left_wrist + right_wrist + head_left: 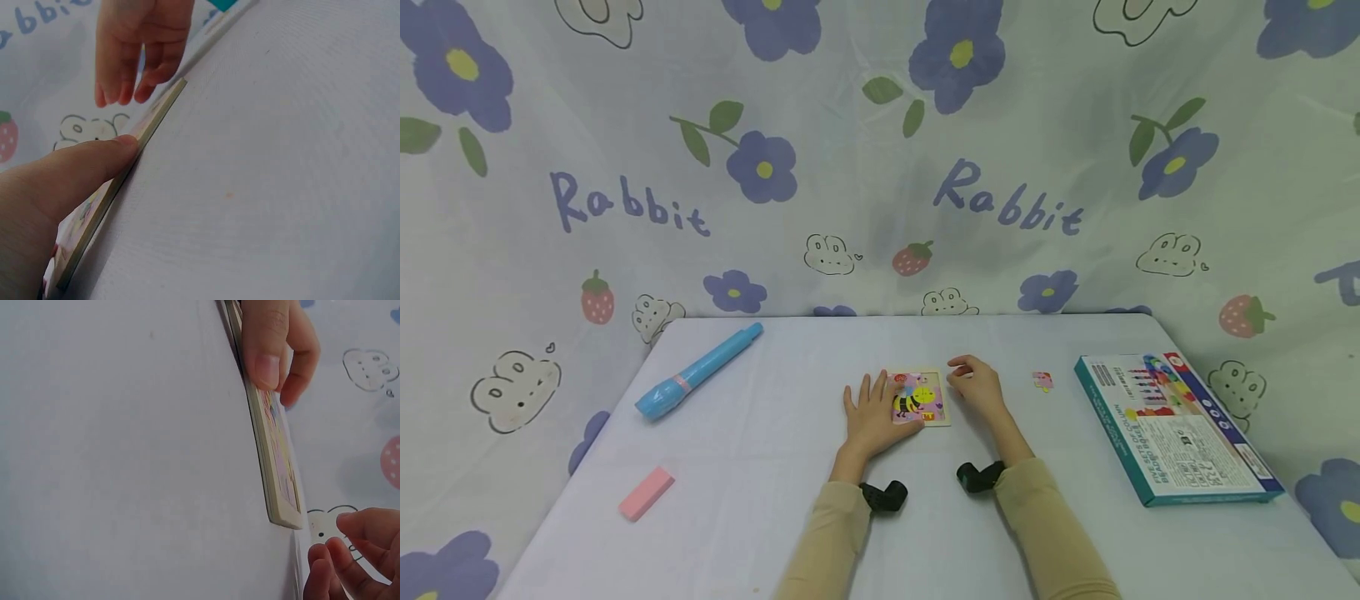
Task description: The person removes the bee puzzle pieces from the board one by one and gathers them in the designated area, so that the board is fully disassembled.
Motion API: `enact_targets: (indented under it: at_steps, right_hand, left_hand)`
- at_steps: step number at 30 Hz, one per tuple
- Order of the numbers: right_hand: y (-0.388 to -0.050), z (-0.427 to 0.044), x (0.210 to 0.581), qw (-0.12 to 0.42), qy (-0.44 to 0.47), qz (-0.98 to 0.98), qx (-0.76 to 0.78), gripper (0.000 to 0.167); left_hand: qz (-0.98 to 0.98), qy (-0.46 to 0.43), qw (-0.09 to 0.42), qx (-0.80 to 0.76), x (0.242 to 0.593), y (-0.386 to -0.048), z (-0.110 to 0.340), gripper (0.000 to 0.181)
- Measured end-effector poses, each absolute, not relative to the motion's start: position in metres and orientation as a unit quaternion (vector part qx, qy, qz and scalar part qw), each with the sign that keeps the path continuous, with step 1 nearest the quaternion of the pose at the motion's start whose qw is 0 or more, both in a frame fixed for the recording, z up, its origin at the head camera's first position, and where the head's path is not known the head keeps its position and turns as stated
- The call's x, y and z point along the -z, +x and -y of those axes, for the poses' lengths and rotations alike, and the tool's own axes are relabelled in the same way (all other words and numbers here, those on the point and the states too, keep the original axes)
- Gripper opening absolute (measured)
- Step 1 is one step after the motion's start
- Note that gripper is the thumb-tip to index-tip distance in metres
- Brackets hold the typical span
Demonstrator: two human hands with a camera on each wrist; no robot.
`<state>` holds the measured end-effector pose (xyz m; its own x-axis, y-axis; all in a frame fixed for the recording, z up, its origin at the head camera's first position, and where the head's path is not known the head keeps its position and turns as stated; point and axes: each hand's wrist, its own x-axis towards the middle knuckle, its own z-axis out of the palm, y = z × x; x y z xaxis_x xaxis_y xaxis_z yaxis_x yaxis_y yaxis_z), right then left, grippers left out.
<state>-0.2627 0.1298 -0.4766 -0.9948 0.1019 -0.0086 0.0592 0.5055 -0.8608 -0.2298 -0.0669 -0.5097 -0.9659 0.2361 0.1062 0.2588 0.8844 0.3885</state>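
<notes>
A small square picture puzzle board (931,398) with a bee on it and a pale frame lies on the table. My left hand (876,417) rests over its left side, fingers spread. In the left wrist view the left thumb (94,164) presses on the board's near edge. Just off the board's right side is my right hand (981,388), raised with loosely bent fingers. Nothing shows between those fingers in the right wrist view (356,556). A loose pink puzzle piece (1042,381) lies further right, apart from both hands.
A flat teal and white box (1180,429) lies at the right of the white table (760,500). On the left are a light blue pen-shaped object (700,371) and a pink block (647,493). A printed cloth (850,167) hangs behind.
</notes>
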Motion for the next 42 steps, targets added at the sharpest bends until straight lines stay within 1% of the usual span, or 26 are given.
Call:
enact_targets:
  at_steps: [5,17,30,37,42]
  right_hand:
    - [-0.264,-0.12,0.479,0.019,-0.029,0.874,-0.485,0.023]
    - [-0.264,-0.1,0.478,-0.003,-0.007,0.898,-0.439,0.018]
    - [-0.262,-0.094,0.478,-0.003,0.013,0.938,-0.348,0.027]
    - [-0.265,-0.093,0.477,-0.016,0.009,0.937,-0.349,0.026]
    - [-0.268,-0.094,0.479,-0.011,0.018,0.925,-0.379,0.021]
  left_hand:
    - [0.969,-0.125,0.029,0.213,0.511,-0.231,0.067,0.073]
    - [0.967,-0.124,0.025,0.222,0.512,-0.231,0.068,0.074]
    - [0.962,-0.13,0.03,0.24,0.513,-0.232,0.068,0.073]
    - [0.962,-0.129,0.03,0.239,0.513,-0.232,0.068,0.074]
    - [0.963,-0.128,0.028,0.235,0.513,-0.232,0.068,0.074]
